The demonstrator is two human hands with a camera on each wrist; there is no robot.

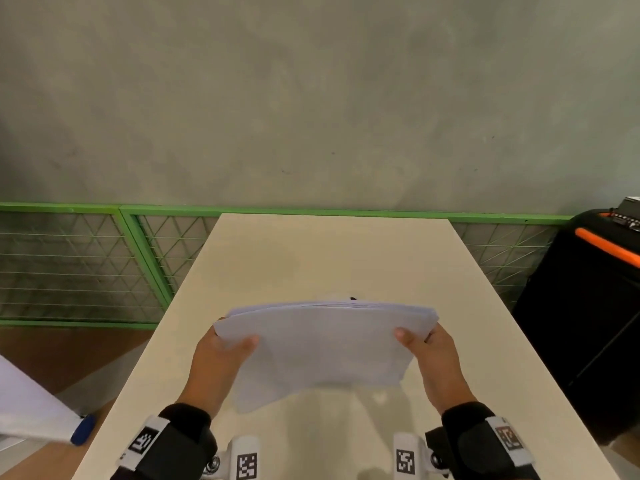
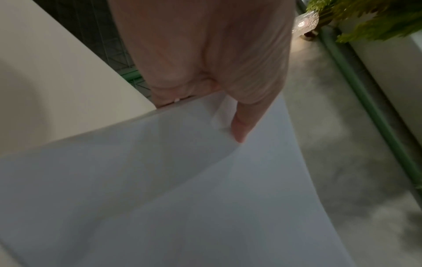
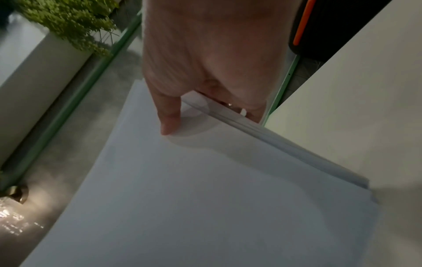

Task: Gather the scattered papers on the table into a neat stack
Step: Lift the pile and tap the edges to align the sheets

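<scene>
A stack of white papers (image 1: pixel 325 344) is held up off the cream table (image 1: pixel 332 258), its top edge bowed and its lower edge hanging toward me. My left hand (image 1: pixel 225 355) grips the stack's left side, thumb on the near face and fingers behind. My right hand (image 1: pixel 429 351) grips the right side the same way. In the left wrist view the thumb (image 2: pixel 242 124) presses on the papers (image 2: pixel 182 189). In the right wrist view the thumb (image 3: pixel 169 117) lies on the sheets (image 3: pixel 194 189) and the layered edge shows beside the fingers.
A green wire fence (image 1: pixel 104 265) runs behind the table along a grey wall. A black case with an orange strip (image 1: pixel 595 299) stands at the right. A white sheet and a blue object (image 1: pixel 83 429) lie off the table's left edge. Green plants (image 3: pixel 68 23) show in the wrist views.
</scene>
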